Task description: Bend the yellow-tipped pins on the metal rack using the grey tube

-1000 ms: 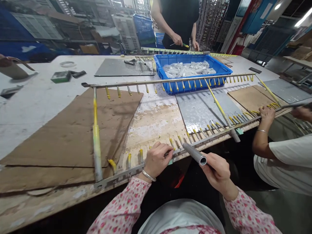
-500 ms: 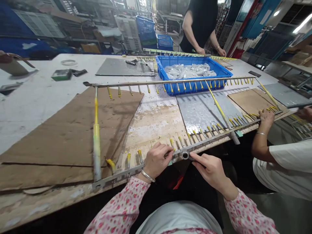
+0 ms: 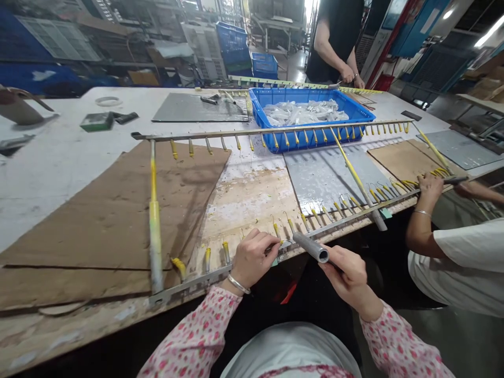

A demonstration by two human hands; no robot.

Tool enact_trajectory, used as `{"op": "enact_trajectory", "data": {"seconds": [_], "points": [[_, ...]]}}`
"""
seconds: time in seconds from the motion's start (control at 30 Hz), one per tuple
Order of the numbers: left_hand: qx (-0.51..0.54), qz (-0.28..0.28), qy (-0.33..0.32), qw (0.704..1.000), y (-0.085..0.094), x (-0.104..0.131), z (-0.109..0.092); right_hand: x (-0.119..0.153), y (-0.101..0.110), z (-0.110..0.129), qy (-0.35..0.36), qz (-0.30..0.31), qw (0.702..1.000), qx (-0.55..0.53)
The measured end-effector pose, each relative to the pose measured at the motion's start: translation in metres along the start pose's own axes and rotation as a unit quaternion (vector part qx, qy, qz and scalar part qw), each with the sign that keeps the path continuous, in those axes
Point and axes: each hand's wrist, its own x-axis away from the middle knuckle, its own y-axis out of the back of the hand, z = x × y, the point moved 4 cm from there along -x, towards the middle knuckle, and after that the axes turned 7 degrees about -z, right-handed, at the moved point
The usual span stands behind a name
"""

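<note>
A long metal rack with yellow-coated hooks [image 3: 275,228] along its bars lies across the table. At its near bar [image 3: 334,223], my left hand [image 3: 254,257] is closed, thumb and fingers pinched together at the bar; what sits between the fingertips is hidden. My right hand [image 3: 346,275] grips a short grey metal tube [image 3: 311,247] between thumb and fingers. The tube's open end points toward me, and its far end is over the near bar, close to several hooks.
Beyond the rack stands a blue crate [image 3: 315,136] of clear plastic pieces. Cardboard [image 3: 118,210] and a grey sheet [image 3: 326,184] lie under the rack. A co-worker's hand [image 3: 430,186] is on the rack's right end; another person [image 3: 334,47] stands across the table.
My right hand has swung the tube's near end down and right, so its length now shows. My left hand stays at the bar. The person across has shifted right.
</note>
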Motion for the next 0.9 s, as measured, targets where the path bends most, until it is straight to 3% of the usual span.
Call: {"op": "enact_trajectory", "data": {"seconds": [0.13,0.27,0.43,0.6,0.73,0.9], "points": [[0.0,0.012,0.011,1.0,-0.001,0.001,0.001,0.0,-0.007,-0.006,-0.01,0.033,0.998,0.053],[0.001,0.012,0.01,1.0,-0.001,0.001,0.001,-0.003,-0.002,-0.001,0.0,-0.016,1.0,0.002],[-0.001,0.013,0.007,1.0,-0.001,0.0,0.001,0.0,-0.012,-0.006,-0.019,0.035,0.998,0.059],[0.01,0.012,0.005,1.0,0.0,0.0,0.001,-0.002,-0.006,-0.005,-0.019,-0.018,1.0,0.002],[0.009,0.01,0.001,1.0,0.001,0.0,0.001,-0.004,-0.01,-0.008,-0.013,0.032,0.997,0.07],[0.015,0.01,0.0,1.0,0.001,0.0,0.001,-0.005,-0.003,-0.003,-0.009,-0.015,1.0,0.018]]}}
